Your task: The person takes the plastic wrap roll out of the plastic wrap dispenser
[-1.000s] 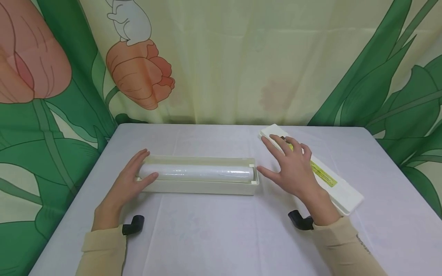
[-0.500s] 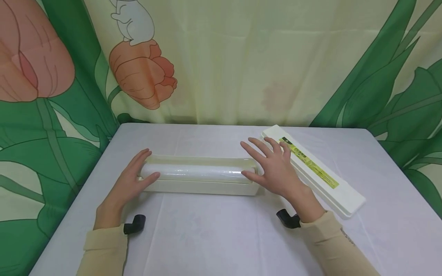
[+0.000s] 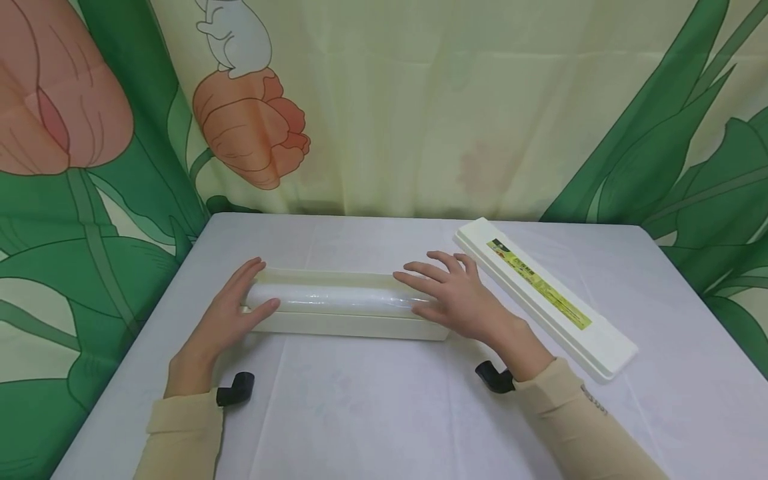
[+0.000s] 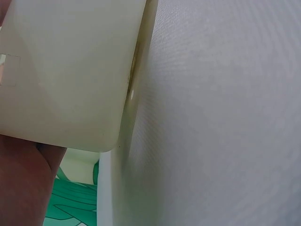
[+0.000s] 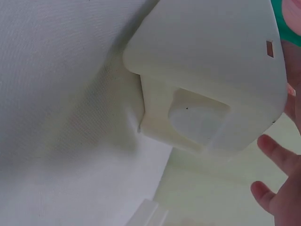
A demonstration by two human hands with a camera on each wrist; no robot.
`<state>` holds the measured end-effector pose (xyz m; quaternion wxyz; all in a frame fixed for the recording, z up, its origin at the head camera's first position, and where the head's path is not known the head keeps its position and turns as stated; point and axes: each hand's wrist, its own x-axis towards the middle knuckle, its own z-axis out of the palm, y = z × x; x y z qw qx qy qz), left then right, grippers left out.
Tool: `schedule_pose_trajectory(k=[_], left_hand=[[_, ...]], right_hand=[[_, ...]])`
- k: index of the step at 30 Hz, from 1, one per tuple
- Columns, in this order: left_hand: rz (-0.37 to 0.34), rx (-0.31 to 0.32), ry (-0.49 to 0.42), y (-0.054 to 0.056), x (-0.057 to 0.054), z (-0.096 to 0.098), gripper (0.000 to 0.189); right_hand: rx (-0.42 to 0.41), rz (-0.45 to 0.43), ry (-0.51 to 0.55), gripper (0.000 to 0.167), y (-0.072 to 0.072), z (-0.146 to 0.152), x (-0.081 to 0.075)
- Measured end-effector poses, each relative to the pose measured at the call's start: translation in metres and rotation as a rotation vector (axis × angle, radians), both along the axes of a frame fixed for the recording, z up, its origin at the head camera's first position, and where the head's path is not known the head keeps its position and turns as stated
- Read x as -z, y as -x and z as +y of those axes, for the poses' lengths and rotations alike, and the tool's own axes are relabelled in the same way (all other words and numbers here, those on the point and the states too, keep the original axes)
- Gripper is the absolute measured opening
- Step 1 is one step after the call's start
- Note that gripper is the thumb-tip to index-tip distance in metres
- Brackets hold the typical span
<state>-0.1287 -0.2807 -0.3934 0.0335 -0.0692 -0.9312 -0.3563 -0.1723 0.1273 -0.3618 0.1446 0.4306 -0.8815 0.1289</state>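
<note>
A long cream dispenser box stands lidless on the table, holding a shiny white roll of cling film. My left hand holds the box's left end, thumb at the front rim and fingers along the back. That end wall fills much of the left wrist view. Spread over the right end of the roll is my right hand, its fingers loosely bent and the thumb tip overlapping the film. In the right wrist view the box's right end shows, with fingertips beside its edge.
To the right lies the long white lid with a yellow-green label, slanting from the back toward the front. A white cloth covers the table. A flowered curtain hangs behind the table's back edge.
My right hand has moved left from above the lid to the right end of the box, leaving the lid fully in sight. The left hand has stayed at the box.
</note>
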Motion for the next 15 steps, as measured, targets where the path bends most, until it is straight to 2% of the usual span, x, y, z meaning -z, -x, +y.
schedule_pose_trajectory(k=[6, 15], left_hand=[[0.011, 0.003, 0.003, 0.000, 0.002, 0.000, 0.080], [0.011, -0.001, 0.007, 0.001, 0.002, 0.000, 0.080]], right_hand=[[-0.095, -0.020, -0.049, 0.048, 0.006, -0.001, 0.000], [-0.110, -0.114, -0.167, 0.050, 0.014, -0.005, -0.004]])
